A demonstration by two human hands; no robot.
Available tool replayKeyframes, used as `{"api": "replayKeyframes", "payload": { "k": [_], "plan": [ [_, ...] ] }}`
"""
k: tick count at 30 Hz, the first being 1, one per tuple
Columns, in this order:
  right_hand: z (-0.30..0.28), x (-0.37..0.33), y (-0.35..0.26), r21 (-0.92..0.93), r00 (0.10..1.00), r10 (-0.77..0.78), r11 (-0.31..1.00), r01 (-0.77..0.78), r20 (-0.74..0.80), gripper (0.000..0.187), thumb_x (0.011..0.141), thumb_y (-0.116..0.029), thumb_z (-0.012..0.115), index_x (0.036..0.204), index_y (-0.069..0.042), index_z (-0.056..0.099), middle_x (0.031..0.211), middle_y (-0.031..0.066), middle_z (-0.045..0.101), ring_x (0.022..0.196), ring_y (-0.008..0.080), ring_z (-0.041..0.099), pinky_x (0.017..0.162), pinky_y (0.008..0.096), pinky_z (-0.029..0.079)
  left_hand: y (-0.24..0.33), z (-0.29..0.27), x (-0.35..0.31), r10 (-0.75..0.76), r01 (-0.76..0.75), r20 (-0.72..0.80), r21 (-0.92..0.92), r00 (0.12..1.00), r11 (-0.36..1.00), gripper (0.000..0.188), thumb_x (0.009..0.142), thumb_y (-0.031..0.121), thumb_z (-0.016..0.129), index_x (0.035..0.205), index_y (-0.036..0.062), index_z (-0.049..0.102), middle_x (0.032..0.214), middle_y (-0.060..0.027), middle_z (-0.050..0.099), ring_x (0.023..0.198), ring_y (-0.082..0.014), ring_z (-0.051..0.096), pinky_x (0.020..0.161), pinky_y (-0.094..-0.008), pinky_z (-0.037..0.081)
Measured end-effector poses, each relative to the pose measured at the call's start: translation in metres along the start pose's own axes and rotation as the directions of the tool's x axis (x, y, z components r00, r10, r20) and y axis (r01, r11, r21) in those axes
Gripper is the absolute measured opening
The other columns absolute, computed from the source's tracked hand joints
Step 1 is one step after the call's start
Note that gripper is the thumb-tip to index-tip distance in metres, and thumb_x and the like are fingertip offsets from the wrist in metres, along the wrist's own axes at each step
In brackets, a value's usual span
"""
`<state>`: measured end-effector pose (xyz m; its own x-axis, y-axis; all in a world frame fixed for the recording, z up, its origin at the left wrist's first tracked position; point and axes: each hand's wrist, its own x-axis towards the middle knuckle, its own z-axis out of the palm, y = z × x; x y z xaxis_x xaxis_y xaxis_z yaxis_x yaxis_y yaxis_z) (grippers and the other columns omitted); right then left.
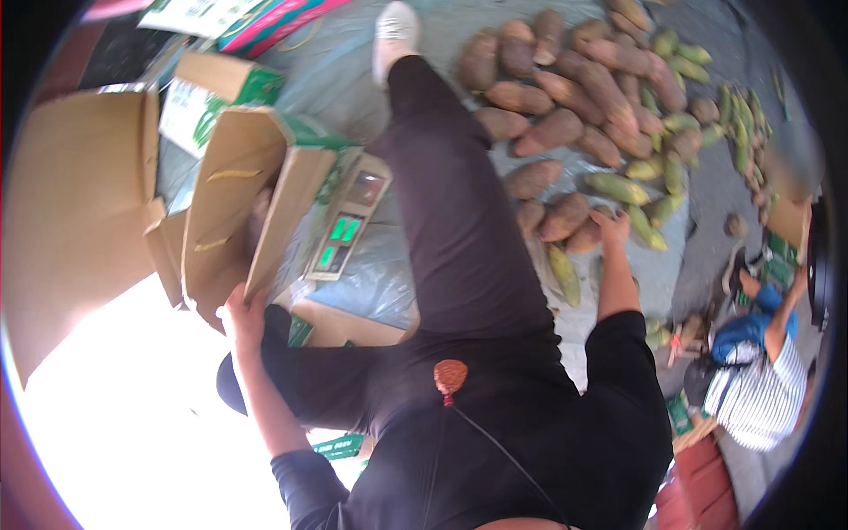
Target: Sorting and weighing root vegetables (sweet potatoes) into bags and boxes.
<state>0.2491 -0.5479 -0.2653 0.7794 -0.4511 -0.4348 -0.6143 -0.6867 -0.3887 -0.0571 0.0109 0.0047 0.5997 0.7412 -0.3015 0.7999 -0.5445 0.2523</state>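
Note:
My left hand [243, 320] grips the near edge of an open cardboard box [231, 172], with fingers closed round the board. This box stands against a digital scale [340, 231] with a lit green display; I cannot tell if it rests fully on it. Deep inside, a shadowed reddish shape shows partly. On the right, my right hand [611, 228] has its fingers curled on a reddish-brown sweet potato [584, 238] at the pile's near edge. Another sweet potato [564, 217] lies just left of it. Greenish cucumber-like vegetables [617, 188] lie close by.
Many more sweet potatoes [601, 88] spread over a plastic sheet [331, 66] at the far right. My outstretched leg [459, 203] lies between box and pile. A large cardboard flap [84, 203] stands at left. Another person [751, 397] in a striped shirt is at the right.

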Motion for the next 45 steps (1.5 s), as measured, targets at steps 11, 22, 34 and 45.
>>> {"api": "replayKeyframes", "payload": {
  "k": [11, 22, 34, 45],
  "plan": [
    [-0.07, -0.04, -0.14, 0.245, 0.703, -0.677, 0.659, 0.711, -0.219, 0.074, 0.063, -0.009, 0.081, 0.125, 0.0, 0.042, 0.121, 0.0143, 0.051, 0.111, 0.024, 0.05, 0.093, 0.0349, 0.041, 0.002, 0.001, -0.006, 0.081, -0.081, -0.048, 0.012, 0.996, 0.997, 0.016, 0.079, 0.012, 0.061, 0.093, 0.007, 0.065, 0.088, -0.0112, 0.063, 0.083, -0.0332, 0.061, 0.074, -0.0392, 0.048],
    [-0.103, -0.247, -0.397, 0.872, 0.259, -0.931, -0.108, 0.477, -0.257, 0.067, 0.068, 0.006, 0.072, 0.127, 0.004, 0.04, 0.12, 0.0146, 0.05, 0.11, 0.022, 0.052, 0.096, 0.0344, 0.043, -0.002, -0.001, -0.007, 0.083, -0.084, 0.015, 0.072, 0.996, 0.994, 0.014, 0.079, 0.013, 0.061, 0.093, 0.0084, 0.065, 0.09, -0.0107, 0.063, 0.088, -0.031, 0.061, 0.076, -0.0409, 0.048],
    [0.048, -0.385, -0.418, 0.69, 0.201, -0.973, 0.225, 0.688, 0.117, 0.062, 0.062, -0.019, 0.079, 0.114, -0.002, 0.048, 0.106, 0.0178, 0.053, 0.1, 0.0315, 0.053, 0.089, 0.0392, 0.043, -0.011, 0.001, 0.002, 0.186, -0.185, -0.001, 0.059, 0.983, 0.981, 0.023, 0.079, 0.013, 0.061, 0.097, -0.0012, 0.062, 0.09, -0.022, 0.063, 0.085, -0.0391, 0.06, 0.074, -0.0438, 0.047],
    [-0.038, -0.22, -0.363, 0.461, 0.386, -0.916, 0.296, 0.837, -0.112, 0.039, 0.076, -0.024, 0.071, 0.11, -0.006, 0.061, 0.109, 0.0133, 0.062, 0.099, 0.0234, 0.06, 0.082, 0.0342, 0.049, -0.005, -0.001, -0.003, 0.172, -0.171, 0.011, -0.065, 0.985, 0.983, 0.016, 0.078, 0.008, 0.061, 0.09, -0.0023, 0.063, 0.078, -0.0203, 0.063, 0.073, -0.0349, 0.061, 0.068, -0.0399, 0.046]
  ]
}}
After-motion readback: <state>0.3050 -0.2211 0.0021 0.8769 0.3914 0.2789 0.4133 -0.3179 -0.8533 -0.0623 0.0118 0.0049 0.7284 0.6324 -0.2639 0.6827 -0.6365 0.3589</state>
